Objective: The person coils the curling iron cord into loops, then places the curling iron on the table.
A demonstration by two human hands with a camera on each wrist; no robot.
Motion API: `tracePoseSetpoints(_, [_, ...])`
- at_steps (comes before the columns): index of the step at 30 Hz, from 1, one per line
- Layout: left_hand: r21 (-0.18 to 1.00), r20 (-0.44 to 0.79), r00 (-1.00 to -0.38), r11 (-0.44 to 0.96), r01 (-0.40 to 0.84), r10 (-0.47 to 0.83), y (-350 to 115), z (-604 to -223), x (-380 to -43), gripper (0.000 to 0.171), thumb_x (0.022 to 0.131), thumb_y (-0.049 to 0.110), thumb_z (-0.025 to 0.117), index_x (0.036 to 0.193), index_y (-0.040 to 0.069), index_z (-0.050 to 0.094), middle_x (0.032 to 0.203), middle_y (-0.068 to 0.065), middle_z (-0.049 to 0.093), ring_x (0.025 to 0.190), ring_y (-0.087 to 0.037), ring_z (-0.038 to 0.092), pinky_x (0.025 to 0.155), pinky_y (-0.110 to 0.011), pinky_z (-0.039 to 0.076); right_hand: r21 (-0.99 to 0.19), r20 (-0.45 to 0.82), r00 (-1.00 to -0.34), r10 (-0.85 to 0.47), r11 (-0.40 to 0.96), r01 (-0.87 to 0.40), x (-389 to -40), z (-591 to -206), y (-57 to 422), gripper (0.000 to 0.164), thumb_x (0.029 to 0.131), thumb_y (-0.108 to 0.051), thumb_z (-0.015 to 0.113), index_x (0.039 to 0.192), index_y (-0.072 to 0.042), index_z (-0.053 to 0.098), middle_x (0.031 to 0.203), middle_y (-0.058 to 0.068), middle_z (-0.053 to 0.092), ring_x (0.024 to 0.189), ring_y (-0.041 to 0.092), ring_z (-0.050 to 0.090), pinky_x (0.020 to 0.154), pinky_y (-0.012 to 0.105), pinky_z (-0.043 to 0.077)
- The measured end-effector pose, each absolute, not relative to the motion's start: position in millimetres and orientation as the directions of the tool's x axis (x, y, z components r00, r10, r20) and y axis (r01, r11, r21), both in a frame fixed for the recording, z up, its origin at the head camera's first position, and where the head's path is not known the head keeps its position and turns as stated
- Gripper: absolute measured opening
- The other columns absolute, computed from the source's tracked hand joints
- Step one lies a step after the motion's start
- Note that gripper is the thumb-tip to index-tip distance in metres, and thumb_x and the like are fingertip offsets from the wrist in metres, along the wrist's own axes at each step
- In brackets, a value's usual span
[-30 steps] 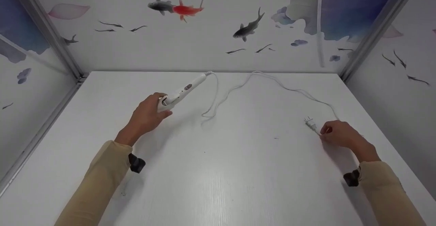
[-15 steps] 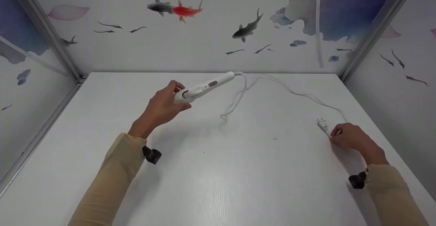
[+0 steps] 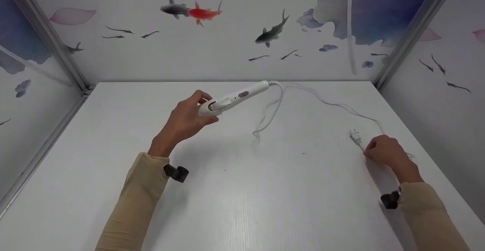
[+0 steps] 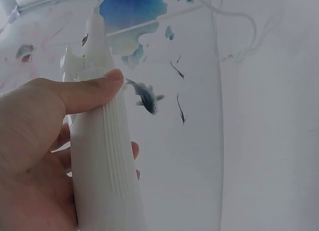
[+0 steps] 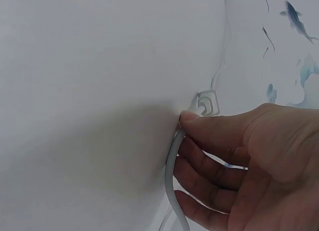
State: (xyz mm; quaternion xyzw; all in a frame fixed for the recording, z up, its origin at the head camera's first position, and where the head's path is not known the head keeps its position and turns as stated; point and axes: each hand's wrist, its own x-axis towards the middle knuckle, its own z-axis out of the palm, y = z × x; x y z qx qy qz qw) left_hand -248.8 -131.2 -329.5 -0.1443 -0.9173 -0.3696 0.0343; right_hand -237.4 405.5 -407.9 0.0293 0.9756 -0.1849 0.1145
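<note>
My left hand [image 3: 187, 120] grips a white curling iron [image 3: 242, 95] by its thick end, raised over the table. The iron's slim handle, with a grey oval switch, slants up to the right. In the left wrist view, the thumb crosses the ribbed body of the curling iron [image 4: 107, 156] and the fingers wrap behind it. At the right, my right hand [image 3: 386, 152] pinches the power cord just behind the two-prong plug [image 3: 355, 135]. In the right wrist view, thumb and forefinger hold the cord [image 5: 170, 176]; the plug's prongs are hidden there.
The white cord [image 3: 333, 103] loops down from the handle and runs along the back of the white table [image 3: 242, 205] to the right hand. Panels painted with fish [image 3: 271, 33] and petals enclose the back and both sides.
My left hand has carried the curling iron to the right, and its handle slopes less steeply. The right hand moved slightly right, then a little back, still pinching the cord.
</note>
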Motion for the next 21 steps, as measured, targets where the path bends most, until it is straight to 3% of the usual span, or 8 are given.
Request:
tracePoseSetpoints(6, [0.684, 0.184, -0.958, 0.672, 0.285, 0.219, -132, -334, -246, 0.054, 0.087, 0.021, 0.078, 0.133, 0.013, 0.052, 0.132, -0.01, 0.062, 0.124, -0.031, 0.059, 0.103, -0.054, 0.044, -0.283, -0.282, -0.958, 0.046, 0.95, 0.128, -237, -397, 383, 0.043, 0.097, -0.022, 0.058, 0.114, 0.017, 0.059, 0.104, 0.031, 0.065, 0.087, 0.037, 0.062, 0.073, 0.046, 0.05])
tracePoseSetpoints(10, [0.701, 0.196, -0.959, 0.655, 0.283, 0.205, -130, -340, -246, 0.054, 0.086, 0.02, 0.079, 0.132, 0.012, 0.052, 0.132, -0.011, 0.062, 0.124, -0.032, 0.059, 0.104, -0.054, 0.044, -0.273, -0.214, -0.977, 0.009, 0.959, 0.069, -238, -391, 360, 0.047, 0.1, -0.026, 0.054, 0.12, 0.017, 0.057, 0.113, 0.034, 0.063, 0.092, 0.041, 0.063, 0.075, 0.048, 0.051])
tracePoseSetpoints(15, [0.728, 0.175, -0.967, 0.637, 0.254, 0.186, -129, -347, -246, 0.055, 0.086, 0.02, 0.08, 0.133, 0.014, 0.052, 0.132, -0.011, 0.061, 0.124, -0.031, 0.059, 0.104, -0.054, 0.045, -0.357, -0.113, -0.989, -0.093, 0.933, -0.047, -238, -384, 324, 0.049, 0.101, -0.026, 0.054, 0.13, 0.014, 0.053, 0.125, 0.036, 0.059, 0.112, 0.05, 0.058, 0.09, 0.057, 0.048])
tracePoseSetpoints(21, [0.771, 0.144, -0.977, 0.601, 0.209, 0.154, -130, -354, -248, 0.056, 0.086, 0.02, 0.079, 0.134, 0.016, 0.052, 0.134, -0.012, 0.06, 0.123, -0.031, 0.058, 0.103, -0.054, 0.045, -0.527, -0.209, -0.961, -0.179, 0.849, -0.044, -231, -370, 272, 0.07, 0.103, -0.039, 0.052, 0.153, 0.004, 0.029, 0.145, 0.03, 0.048, 0.131, 0.046, 0.05, 0.1, 0.055, 0.046])
